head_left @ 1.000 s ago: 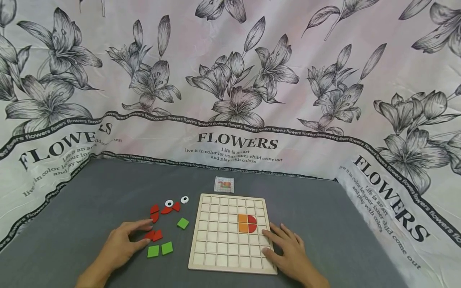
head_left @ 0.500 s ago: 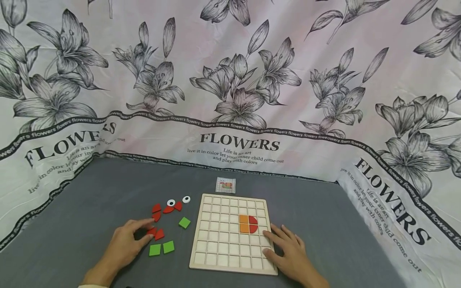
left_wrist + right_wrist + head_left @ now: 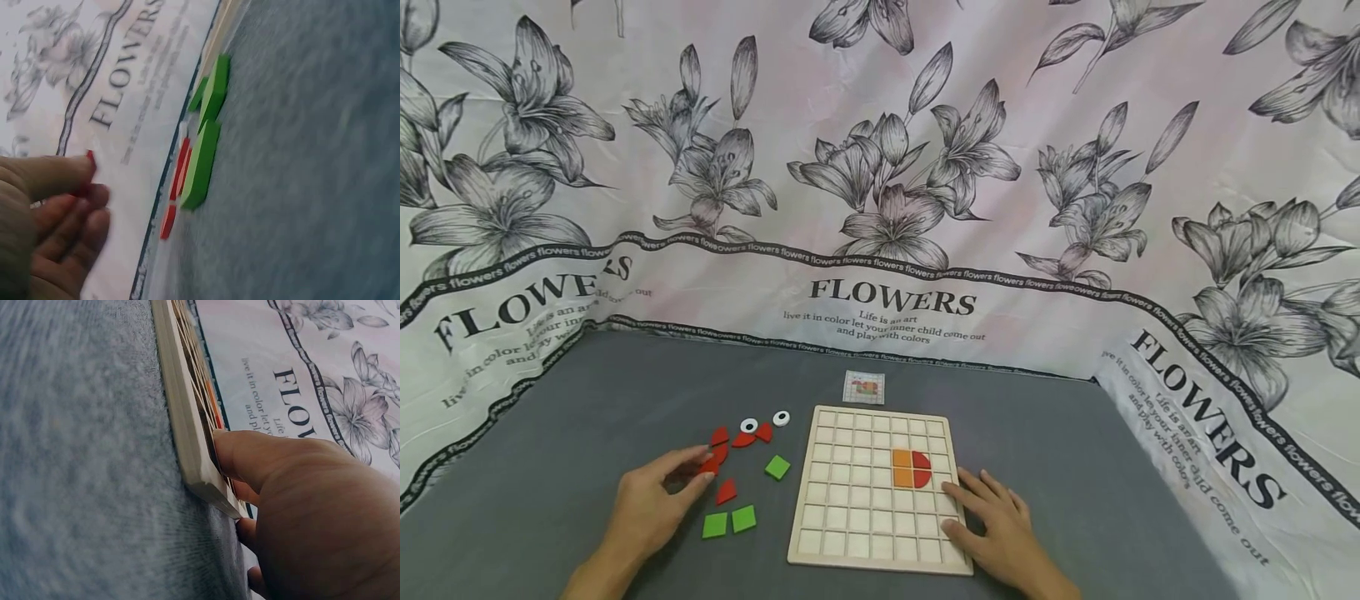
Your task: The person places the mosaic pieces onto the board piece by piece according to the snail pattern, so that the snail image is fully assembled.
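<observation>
My left hand (image 3: pixel 646 507) pinches a red quarter-circle piece (image 3: pixel 92 165) between thumb and fingers, raised off the table in the left wrist view. Around it lie loose red pieces (image 3: pixel 726 492) and green square tiles (image 3: pixel 715 525). My right hand (image 3: pixel 1000 527) rests on the right edge of a wooden grid board (image 3: pixel 848 546), thumb and forefinger tips touching its top, other fingers alongside. Two orange squares (image 3: pixel 902 457) and two red quarter-circles (image 3: pixel 922 478) sit in the board's cells, side by side.
Behind the board lies a small picture card (image 3: pixel 864 387) with a coloured grid design. Two white discs with black centres (image 3: pixel 781 418) lie past the red pieces. A flower-printed cloth (image 3: pixel 895 312) walls the grey table (image 3: pixel 1037 433) at back and sides.
My left hand has picked up a red piece from beside another near the green tiles and moved slightly away with it. My right hand stays on the board.
</observation>
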Action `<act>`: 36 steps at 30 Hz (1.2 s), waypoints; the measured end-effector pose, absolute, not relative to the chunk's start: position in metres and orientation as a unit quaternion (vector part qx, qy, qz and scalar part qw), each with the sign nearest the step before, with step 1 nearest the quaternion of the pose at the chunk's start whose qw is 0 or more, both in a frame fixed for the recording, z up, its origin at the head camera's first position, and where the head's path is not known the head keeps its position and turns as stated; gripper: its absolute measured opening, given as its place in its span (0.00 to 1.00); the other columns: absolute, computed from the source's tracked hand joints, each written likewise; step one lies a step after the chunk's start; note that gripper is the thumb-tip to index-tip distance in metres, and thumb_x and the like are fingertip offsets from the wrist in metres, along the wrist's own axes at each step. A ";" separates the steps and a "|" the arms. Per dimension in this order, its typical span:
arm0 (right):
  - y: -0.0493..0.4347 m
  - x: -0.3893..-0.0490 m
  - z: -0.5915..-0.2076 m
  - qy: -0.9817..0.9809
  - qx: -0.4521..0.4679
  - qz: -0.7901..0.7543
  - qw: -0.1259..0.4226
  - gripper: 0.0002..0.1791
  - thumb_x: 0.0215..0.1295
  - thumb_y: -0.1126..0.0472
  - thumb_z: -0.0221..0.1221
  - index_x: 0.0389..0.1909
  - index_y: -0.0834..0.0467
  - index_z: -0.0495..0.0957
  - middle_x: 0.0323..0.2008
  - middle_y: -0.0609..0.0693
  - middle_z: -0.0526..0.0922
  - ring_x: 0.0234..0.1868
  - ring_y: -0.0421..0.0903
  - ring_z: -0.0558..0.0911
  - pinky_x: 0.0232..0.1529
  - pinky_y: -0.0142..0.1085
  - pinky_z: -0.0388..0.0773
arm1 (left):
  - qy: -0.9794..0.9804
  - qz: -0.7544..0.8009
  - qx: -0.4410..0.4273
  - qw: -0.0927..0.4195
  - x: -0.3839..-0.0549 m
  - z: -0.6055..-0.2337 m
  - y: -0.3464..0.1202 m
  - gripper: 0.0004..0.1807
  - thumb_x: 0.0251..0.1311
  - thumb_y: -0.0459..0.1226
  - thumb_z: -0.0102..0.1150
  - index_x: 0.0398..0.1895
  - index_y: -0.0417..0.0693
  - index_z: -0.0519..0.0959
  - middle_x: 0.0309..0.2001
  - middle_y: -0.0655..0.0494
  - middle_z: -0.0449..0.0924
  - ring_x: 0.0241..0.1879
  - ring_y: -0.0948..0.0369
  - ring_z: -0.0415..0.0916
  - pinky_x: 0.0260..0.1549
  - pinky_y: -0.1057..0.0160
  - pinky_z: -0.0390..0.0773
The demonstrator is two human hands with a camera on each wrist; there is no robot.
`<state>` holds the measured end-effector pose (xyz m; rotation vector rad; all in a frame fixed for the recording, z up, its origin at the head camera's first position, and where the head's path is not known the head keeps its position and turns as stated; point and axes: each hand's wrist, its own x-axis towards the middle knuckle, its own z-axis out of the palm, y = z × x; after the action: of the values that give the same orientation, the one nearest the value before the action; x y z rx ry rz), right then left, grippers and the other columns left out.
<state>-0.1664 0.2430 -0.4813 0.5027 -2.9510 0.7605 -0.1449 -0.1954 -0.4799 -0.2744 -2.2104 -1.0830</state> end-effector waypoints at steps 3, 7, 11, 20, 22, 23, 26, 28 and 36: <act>0.243 -0.167 -0.482 -0.955 0.161 0.247 0.020 0.29 0.64 0.38 0.58 0.61 0.48 0.77 0.67 0.52 0.67 0.69 0.63 0.57 0.57 0.68 0.46 | -0.835 -0.415 -0.120 0.341 -0.144 -0.472 -0.190 0.22 0.37 0.22 0.76 0.41 0.41 0.85 0.35 0.57 0.84 0.30 0.67 0.79 0.33 0.77 0.75; 0.244 -0.167 -0.482 -0.954 0.166 0.249 0.017 0.28 0.65 0.39 0.57 0.62 0.47 0.76 0.67 0.51 0.67 0.69 0.63 0.57 0.57 0.68 0.45 | -0.828 -0.415 -0.136 0.351 -0.143 -0.460 -0.182 0.23 0.36 0.22 0.76 0.40 0.46 0.86 0.35 0.61 0.84 0.31 0.66 0.80 0.35 0.78 0.74; 0.244 -0.166 -0.482 -0.953 0.171 0.249 0.026 0.27 0.65 0.40 0.58 0.62 0.47 0.76 0.67 0.51 0.67 0.69 0.63 0.57 0.57 0.68 0.45 | -0.827 -0.416 -0.157 0.344 -0.145 -0.449 -0.173 0.22 0.39 0.23 0.76 0.40 0.48 0.85 0.36 0.61 0.84 0.32 0.67 0.80 0.36 0.77 0.75; 0.244 -0.166 -0.482 -0.954 0.163 0.251 0.022 0.29 0.64 0.38 0.57 0.61 0.48 0.77 0.67 0.52 0.67 0.68 0.63 0.58 0.56 0.69 0.46 | -0.787 -0.459 -0.221 0.348 -0.160 -0.428 -0.144 0.21 0.43 0.23 0.73 0.43 0.44 0.85 0.39 0.56 0.84 0.34 0.62 0.81 0.33 0.73 0.76; 0.244 -0.166 -0.481 -0.954 0.162 0.253 0.018 0.29 0.64 0.38 0.57 0.62 0.47 0.77 0.67 0.51 0.67 0.69 0.63 0.57 0.57 0.69 0.45 | -0.784 -0.463 -0.228 0.345 -0.163 -0.425 -0.137 0.20 0.44 0.24 0.73 0.43 0.45 0.85 0.39 0.57 0.84 0.35 0.62 0.81 0.34 0.72 0.77; 0.244 -0.166 -0.481 -0.954 0.162 0.253 0.017 0.29 0.64 0.38 0.57 0.62 0.47 0.77 0.67 0.51 0.67 0.69 0.63 0.57 0.57 0.69 0.45 | -0.782 -0.465 -0.232 0.343 -0.166 -0.425 -0.133 0.20 0.44 0.24 0.73 0.44 0.44 0.85 0.39 0.57 0.84 0.35 0.61 0.81 0.34 0.72 0.77; 0.244 -0.166 -0.481 -0.953 0.164 0.253 0.020 0.28 0.65 0.39 0.57 0.62 0.47 0.76 0.67 0.51 0.67 0.69 0.63 0.57 0.57 0.69 0.45 | -0.779 -0.476 -0.234 0.335 -0.172 -0.422 -0.121 0.19 0.47 0.26 0.73 0.45 0.46 0.85 0.40 0.58 0.84 0.35 0.62 0.81 0.32 0.71 0.77; 0.244 -0.166 -0.481 -0.954 0.163 0.252 0.019 0.28 0.65 0.39 0.57 0.62 0.47 0.76 0.67 0.51 0.67 0.69 0.63 0.57 0.57 0.69 0.45 | -0.772 -0.489 -0.238 0.330 -0.177 -0.420 -0.112 0.18 0.48 0.26 0.72 0.45 0.46 0.84 0.39 0.58 0.84 0.35 0.61 0.81 0.30 0.70 0.76; 0.245 -0.166 -0.481 -0.952 0.165 0.259 0.006 0.28 0.65 0.39 0.57 0.63 0.46 0.75 0.68 0.52 0.66 0.69 0.63 0.57 0.56 0.70 0.44 | -0.748 -0.534 -0.258 0.298 -0.190 -0.421 -0.079 0.16 0.50 0.25 0.70 0.45 0.41 0.83 0.39 0.55 0.83 0.37 0.59 0.80 0.37 0.58 0.80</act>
<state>-0.1657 0.2447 -0.4807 0.5152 -2.9791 0.8099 -0.1899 -0.0794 -0.4207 -0.6866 -1.9874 -1.4193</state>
